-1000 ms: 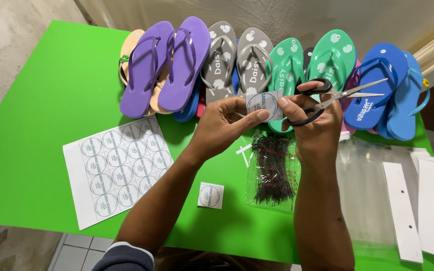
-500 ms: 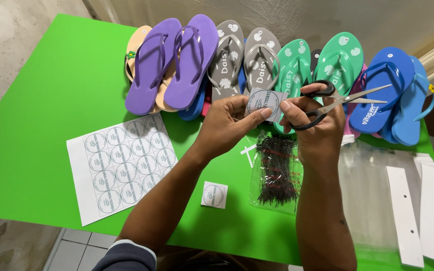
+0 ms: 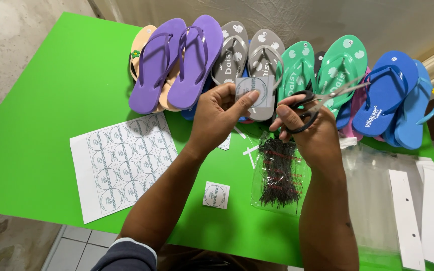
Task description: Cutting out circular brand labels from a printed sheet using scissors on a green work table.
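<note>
A clear plastic bag (image 3: 279,175) is lying on the green bench (image 3: 51,115), just near of the hands, and it is holding a bundle of thin dark ties. To its right, more clear bags (image 3: 372,200) are lying flat, and what they hold cannot be told.

The left hand (image 3: 217,113) is holding up a small cut paper label (image 3: 253,92) above the middle of the bench, in front of the row of flip-flops (image 3: 277,65). Its fingers (image 3: 244,103) are clamped on the label, thumb pressing on the near face.

The right hand (image 3: 310,128) is gripping scissors (image 3: 322,103) just right of the label, fingers closed through the black handles, blades pointing right and slightly apart.

On the left a sheet of round labels (image 3: 121,160) is lying flat; one cut square label (image 3: 216,194) is sitting near the bag.
</note>
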